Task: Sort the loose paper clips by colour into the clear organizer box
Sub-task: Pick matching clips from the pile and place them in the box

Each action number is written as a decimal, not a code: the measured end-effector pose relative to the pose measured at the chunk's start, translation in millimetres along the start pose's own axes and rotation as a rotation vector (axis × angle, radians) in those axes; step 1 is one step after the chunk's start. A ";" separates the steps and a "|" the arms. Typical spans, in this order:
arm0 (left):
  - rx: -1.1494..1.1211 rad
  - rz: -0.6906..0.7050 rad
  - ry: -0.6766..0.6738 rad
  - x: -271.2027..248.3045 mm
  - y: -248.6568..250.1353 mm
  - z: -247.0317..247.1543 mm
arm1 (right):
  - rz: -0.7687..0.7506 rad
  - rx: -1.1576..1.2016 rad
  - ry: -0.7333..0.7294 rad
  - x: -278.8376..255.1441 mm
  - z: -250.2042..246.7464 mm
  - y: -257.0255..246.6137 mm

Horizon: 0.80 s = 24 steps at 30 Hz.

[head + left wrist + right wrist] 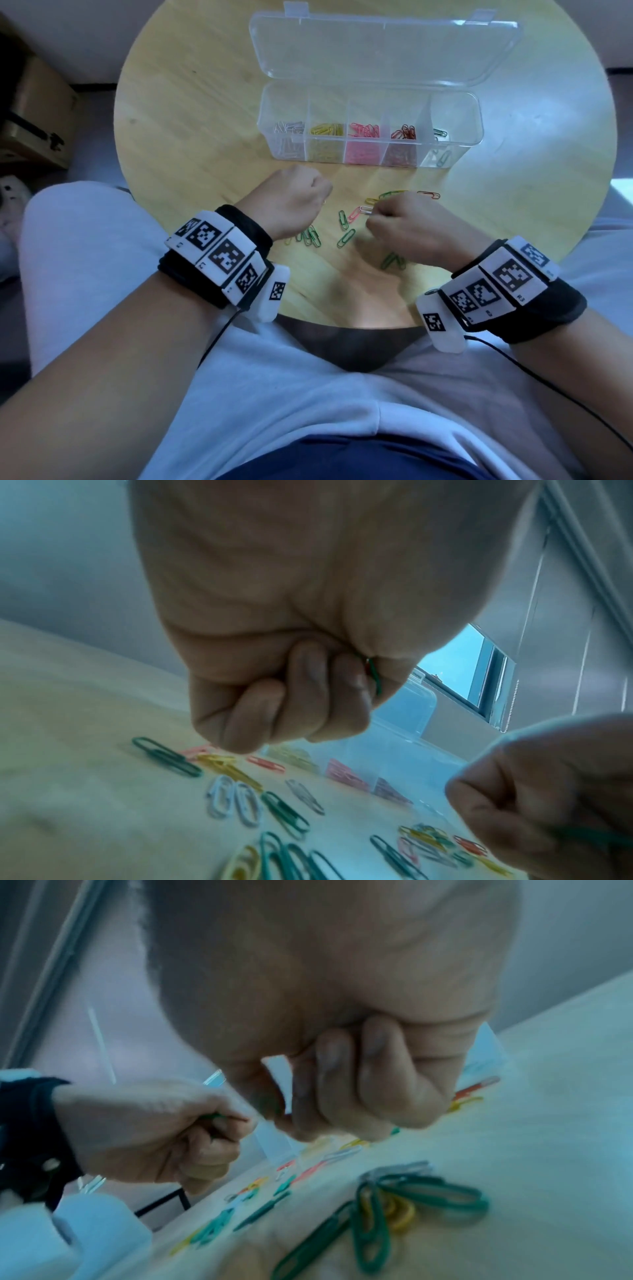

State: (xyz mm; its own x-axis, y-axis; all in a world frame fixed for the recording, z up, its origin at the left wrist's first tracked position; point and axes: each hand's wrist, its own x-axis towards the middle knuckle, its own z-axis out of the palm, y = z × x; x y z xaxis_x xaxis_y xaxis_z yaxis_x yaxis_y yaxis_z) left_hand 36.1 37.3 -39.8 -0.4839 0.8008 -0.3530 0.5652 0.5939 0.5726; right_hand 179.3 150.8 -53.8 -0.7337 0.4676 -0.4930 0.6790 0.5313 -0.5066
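The clear organizer box (455, 102) stands open on the round table, its compartments holding white, yellow, pink, red and green clips. Loose paper clips (346, 238) of mixed colours, mostly green, lie in front of it. My left hand (301, 195) is a fist just left of the pile and grips green clips (375, 674) that peek out by the thumb. My right hand (404, 222) hovers over the pile with curled fingers (342, 1085); a green clip (589, 837) shows in its grip. Its fingertips sit right at a white clip (366, 209) that lies on the table.
The box lid (383, 48) lies open behind the box. The wooden table (191, 137) has bare surface to the left and right of the box. A brown case (34, 120) stands on the floor at the left. My lap is against the table's near edge.
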 end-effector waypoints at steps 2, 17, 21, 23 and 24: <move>-0.027 0.012 0.006 1.0 -6.9 -2.2 | 0.053 0.426 -0.058 0.4 -5.3 -1.0; 0.197 0.045 -0.023 -2.8 -15.4 -5.6 | -0.137 0.060 -0.037 -1.8 10.1 -8.8; 0.371 0.049 -0.077 -6.5 -15.2 1.5 | -0.148 -0.096 0.002 -0.9 9.4 -7.4; 0.380 0.020 -0.068 -6.4 -12.9 5.9 | -0.101 -0.106 0.015 1.8 5.7 -4.8; 0.382 0.005 -0.060 -6.0 -11.2 7.6 | -0.078 -0.110 0.021 2.8 4.5 -3.7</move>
State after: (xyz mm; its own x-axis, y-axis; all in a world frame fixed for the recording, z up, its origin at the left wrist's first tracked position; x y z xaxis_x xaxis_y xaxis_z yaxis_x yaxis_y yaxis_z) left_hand 37.7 26.4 -49.7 -0.4465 0.8003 -0.4001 0.7814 0.5666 0.2613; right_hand 174.9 147.0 -56.6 -0.7855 0.4355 -0.4396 0.6135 0.6407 -0.4616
